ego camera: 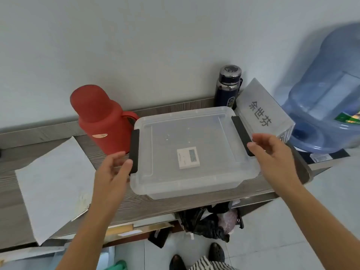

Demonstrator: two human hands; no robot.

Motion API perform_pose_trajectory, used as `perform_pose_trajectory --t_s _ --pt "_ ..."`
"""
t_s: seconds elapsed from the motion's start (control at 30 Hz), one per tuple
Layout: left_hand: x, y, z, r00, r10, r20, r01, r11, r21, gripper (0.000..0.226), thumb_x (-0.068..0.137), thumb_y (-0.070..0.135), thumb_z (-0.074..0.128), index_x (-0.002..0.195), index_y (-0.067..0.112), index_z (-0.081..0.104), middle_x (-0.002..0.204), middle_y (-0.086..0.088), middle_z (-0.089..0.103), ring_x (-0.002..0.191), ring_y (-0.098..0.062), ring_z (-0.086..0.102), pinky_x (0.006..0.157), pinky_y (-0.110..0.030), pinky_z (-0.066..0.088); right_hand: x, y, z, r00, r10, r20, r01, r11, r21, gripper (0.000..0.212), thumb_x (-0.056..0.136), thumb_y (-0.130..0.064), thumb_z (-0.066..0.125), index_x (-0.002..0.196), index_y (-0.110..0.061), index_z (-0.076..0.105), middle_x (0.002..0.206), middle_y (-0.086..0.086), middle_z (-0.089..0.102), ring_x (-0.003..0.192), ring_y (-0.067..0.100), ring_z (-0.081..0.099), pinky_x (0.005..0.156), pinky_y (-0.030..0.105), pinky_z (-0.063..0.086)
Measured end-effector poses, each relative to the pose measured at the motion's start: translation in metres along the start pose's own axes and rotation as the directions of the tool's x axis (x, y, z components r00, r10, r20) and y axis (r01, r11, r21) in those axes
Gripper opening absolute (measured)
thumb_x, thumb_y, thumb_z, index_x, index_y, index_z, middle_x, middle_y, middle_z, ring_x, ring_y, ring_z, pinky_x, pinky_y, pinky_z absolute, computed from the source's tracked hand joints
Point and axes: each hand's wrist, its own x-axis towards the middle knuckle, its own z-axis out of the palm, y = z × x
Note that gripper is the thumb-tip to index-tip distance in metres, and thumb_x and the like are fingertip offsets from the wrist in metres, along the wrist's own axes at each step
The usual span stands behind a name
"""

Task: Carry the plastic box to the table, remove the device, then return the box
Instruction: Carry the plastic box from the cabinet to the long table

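Observation:
A clear plastic box [194, 180] with a lid and two black side latches rests on a grey wood-grain shelf [58, 137]. Through the lid I see a small white device [188, 159] with a dark screen lying inside. My left hand [113, 170] is at the left latch [134, 151], fingers spread, thumb tip touching the latch's lower end. My right hand [270, 151] hovers by the right latch [241, 135], fingers apart, fingertips close to or just touching it. Neither hand grips the box.
A red thermos [99, 117] stands just left of the box, a dark blue bottle [228, 86] behind it, a clear name plate [263, 112] to its right. A blue water jug [329, 98] sits far right. White paper [52, 184] lies on the shelf's left.

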Motion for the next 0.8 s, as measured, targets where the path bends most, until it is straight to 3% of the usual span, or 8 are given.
perform_pose_trajectory --t_s 0.07,0.13,0.3,0.47,0.63,0.8 --pt "0.01 0.003 0.007 0.999 0.0 0.034 -0.001 1.0 0.023 0.035 0.092 0.02 0.055 0.127 0.016 0.054 0.105 0.001 0.061 0.088 -0.006 0.059 0.072 -0.024 0.05 0.009 -0.004 0.009 0.996 0.045 0.071 -0.044 0.999 -0.017 0.038 0.088 -0.026 0.06 0.125 -0.019 0.054 0.11 -0.005 0.059 0.096 0.012 0.057 0.074 0.018 0.042" --pt "0.017 0.007 0.015 0.998 -0.028 0.055 0.029 0.999 -0.018 0.036 0.092 0.018 0.054 0.128 0.015 0.051 0.1 0.004 0.062 0.083 0.001 0.057 0.066 -0.015 0.043 0.015 -0.008 0.017 0.987 0.117 0.113 -0.12 0.993 0.014 0.045 0.089 -0.027 0.059 0.132 -0.018 0.049 0.106 -0.004 0.057 0.085 0.007 0.055 0.066 0.018 0.039" --pt "0.018 -0.003 0.016 0.998 -0.059 0.038 0.063 0.991 -0.115 0.029 0.092 0.012 0.055 0.12 0.014 0.052 0.085 0.009 0.063 0.064 0.009 0.062 0.055 -0.008 0.048 0.011 -0.005 0.022 0.982 0.162 0.1 -0.172 0.981 0.093 0.046 0.089 -0.024 0.059 0.133 -0.013 0.05 0.09 -0.01 0.056 0.077 0.002 0.051 0.066 0.021 0.04" --pt "0.002 -0.012 0.0 0.993 -0.099 0.059 0.104 0.991 -0.085 0.034 0.09 0.019 0.057 0.124 0.018 0.052 0.087 0.001 0.067 0.081 -0.014 0.065 0.074 -0.032 0.054 -0.013 -0.009 0.021 0.983 0.156 0.093 -0.167 0.978 0.127 0.046 0.089 -0.023 0.06 0.132 -0.014 0.05 0.093 -0.008 0.06 0.078 0.002 0.053 0.063 0.021 0.04" --pt "-0.024 -0.015 -0.022 0.993 -0.113 0.022 0.115 0.987 -0.111 0.027 0.09 0.019 0.056 0.117 0.022 0.054 0.088 -0.004 0.07 0.08 -0.015 0.067 0.065 -0.024 0.052 -0.039 -0.021 0.017 0.985 0.114 0.129 -0.137 0.972 0.193 0.046 0.09 -0.022 0.058 0.134 -0.015 0.048 0.087 -0.015 0.054 0.075 0.001 0.051 0.059 0.02 0.037" --pt "-0.069 -0.017 -0.052 0.983 -0.132 -0.125 0.119 0.987 -0.106 0.023 0.091 0.021 0.054 0.113 0.023 0.053 0.084 -0.012 0.069 0.074 -0.017 0.062 0.063 -0.024 0.048 -0.057 -0.028 0.019 0.965 0.04 0.257 -0.104 0.965 0.241 0.044 0.09 -0.018 0.057 0.133 -0.023 0.047 0.087 -0.016 0.056 0.071 0.001 0.053 0.057 0.021 0.038"
